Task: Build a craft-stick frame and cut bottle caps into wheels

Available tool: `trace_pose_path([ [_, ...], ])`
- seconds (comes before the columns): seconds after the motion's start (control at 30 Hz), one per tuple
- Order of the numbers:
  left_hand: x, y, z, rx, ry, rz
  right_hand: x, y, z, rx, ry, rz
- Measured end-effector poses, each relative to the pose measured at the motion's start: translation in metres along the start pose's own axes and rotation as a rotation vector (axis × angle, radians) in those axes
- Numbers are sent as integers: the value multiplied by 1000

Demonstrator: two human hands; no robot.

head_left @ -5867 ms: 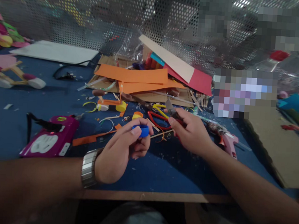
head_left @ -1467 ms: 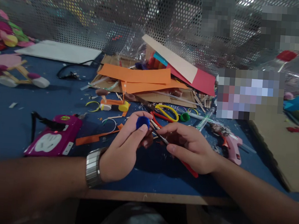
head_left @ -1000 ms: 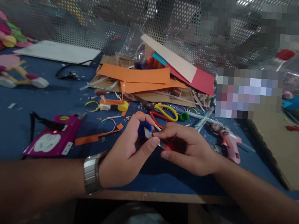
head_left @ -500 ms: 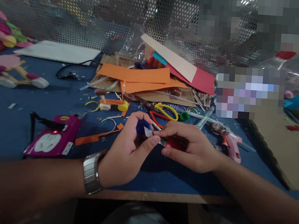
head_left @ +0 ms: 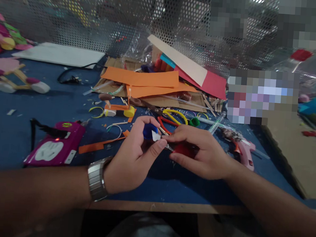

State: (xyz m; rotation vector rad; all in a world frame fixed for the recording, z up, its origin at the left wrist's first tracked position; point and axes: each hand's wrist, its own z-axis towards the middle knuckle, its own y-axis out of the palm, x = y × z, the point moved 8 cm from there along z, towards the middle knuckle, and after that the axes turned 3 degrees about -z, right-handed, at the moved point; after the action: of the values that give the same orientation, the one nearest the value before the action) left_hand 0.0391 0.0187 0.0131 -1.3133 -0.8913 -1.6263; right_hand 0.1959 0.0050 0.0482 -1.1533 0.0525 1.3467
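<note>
Head camera looks down on a cluttered blue table (head_left: 16,134) where the person's left hand (head_left: 129,156) is curled tight round a small blue cap (head_left: 149,131), thumb pressed near its rim. The right hand (head_left: 199,152) is closed on a red-handled cutter (head_left: 181,149), whose short blade tip sits right against the cap, just beside the left thumb.

From where I stand, that is the worry: the cap is small, round and probably slick, so a push on the blade could make it skid off the plastic and into the thumb or fingers holding it. The cap could also twist or pop out of the grip under pressure.

Close by lie yellow-handled scissors (head_left: 176,116), a pink glue gun (head_left: 243,151), orange paper strips (head_left: 141,77) and a magenta device (head_left: 54,149).

No brand, label or writing is legible anywhere; a few patches at the back are blurred out.
</note>
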Motion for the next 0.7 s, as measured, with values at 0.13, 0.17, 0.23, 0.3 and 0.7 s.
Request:
trace_pose_path([
  [0.13,7,1,2,-31,94,146,0,1,-1,-10,-2,-15],
  [0.17,8,2,2,-44,106,180,0,2,-1,-17,-2,-18],
  [0.23,9,5,2,-68,109,211,1,3,-1,-27,3,-21],
  [0.3,9,6,2,-78,108,210,0,4,-1,-23,2,-16],
  [0.7,5,6,2,-100,85,201,3,4,-3,2,57,-15],
])
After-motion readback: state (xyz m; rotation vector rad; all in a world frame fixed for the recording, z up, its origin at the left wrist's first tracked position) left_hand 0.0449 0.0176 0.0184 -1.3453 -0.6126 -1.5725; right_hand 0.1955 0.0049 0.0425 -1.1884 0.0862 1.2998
